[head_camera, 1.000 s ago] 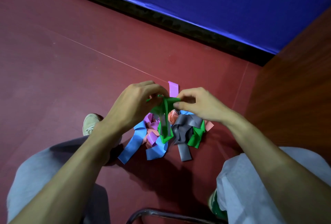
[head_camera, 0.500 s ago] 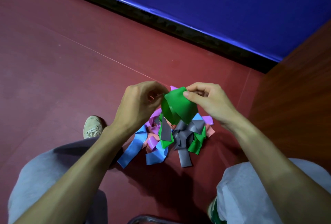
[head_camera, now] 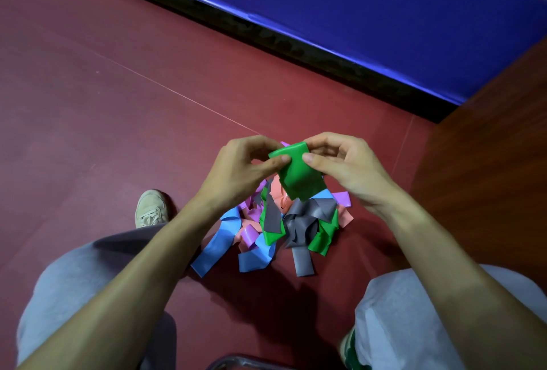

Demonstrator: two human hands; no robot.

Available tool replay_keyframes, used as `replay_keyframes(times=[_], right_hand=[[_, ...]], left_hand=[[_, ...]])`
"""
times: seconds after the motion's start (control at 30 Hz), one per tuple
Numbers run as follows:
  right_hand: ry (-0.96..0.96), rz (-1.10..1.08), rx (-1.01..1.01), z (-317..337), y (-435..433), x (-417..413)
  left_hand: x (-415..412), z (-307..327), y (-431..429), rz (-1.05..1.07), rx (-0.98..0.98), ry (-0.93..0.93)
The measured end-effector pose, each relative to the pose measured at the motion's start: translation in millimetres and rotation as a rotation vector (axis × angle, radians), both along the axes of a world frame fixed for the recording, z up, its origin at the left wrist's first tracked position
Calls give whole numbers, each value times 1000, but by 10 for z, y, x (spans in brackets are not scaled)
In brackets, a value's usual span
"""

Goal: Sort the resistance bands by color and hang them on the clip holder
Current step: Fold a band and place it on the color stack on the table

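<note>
Since half a second ago you have flattened the green band (head_camera: 297, 175): it was bowed open like a cup between your hands and now hangs as a smooth folded sheet, and both hands have drawn closer across its top edge.

The red floor (head_camera: 118, 133) carries everything, running up to a black strip and a blue wall panel (head_camera: 384, 14) at the far edge, with a brown wooden surface (head_camera: 488, 147) along the right side. Your knees in grey trousers frame the near edge, and a beige shoe (head_camera: 151, 208) sits left of the pile.

The pile of bands (head_camera: 284, 227) lies on the floor between your knees, directly under your hands: blue strips spill toward the near left, grey ones knot in the middle, green loops sit right of centre, with pink and purple pieces tucked among them.

The green band is lifted clear above that pile, glossy, creased at its top corner. Your left hand (head_camera: 245, 171) pinches its upper left edge between thumb and fingers; your right hand (head_camera: 340, 162) pinches the upper right edge the same way.
</note>
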State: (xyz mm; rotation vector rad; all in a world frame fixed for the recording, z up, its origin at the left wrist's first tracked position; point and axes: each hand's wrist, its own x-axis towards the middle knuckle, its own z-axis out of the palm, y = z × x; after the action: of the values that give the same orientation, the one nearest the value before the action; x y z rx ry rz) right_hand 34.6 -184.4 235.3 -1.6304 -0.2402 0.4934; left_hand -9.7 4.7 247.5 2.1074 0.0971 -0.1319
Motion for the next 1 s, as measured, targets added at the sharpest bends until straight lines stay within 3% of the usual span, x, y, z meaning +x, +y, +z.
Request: replay_keyframes(times=[0.2, 0.47, 0.6, 0.83, 1.0], right_hand=[[-82, 34, -122, -28, -19, 35], [-133, 120, -381, -171, -34, 61], [-227, 218, -412, -173, 17, 26], [-253, 191, -396, -206, 157, 0], [-297, 180, -380, -235, 203, 17]], left_hand=[[2, 21, 38, 33, 106, -140], [-51, 85, 82, -104, 243, -308], [-39, 119, 105, -50, 114, -267], [13, 118, 145, 106, -219, -186], [40, 89, 160, 168, -224, -95]])
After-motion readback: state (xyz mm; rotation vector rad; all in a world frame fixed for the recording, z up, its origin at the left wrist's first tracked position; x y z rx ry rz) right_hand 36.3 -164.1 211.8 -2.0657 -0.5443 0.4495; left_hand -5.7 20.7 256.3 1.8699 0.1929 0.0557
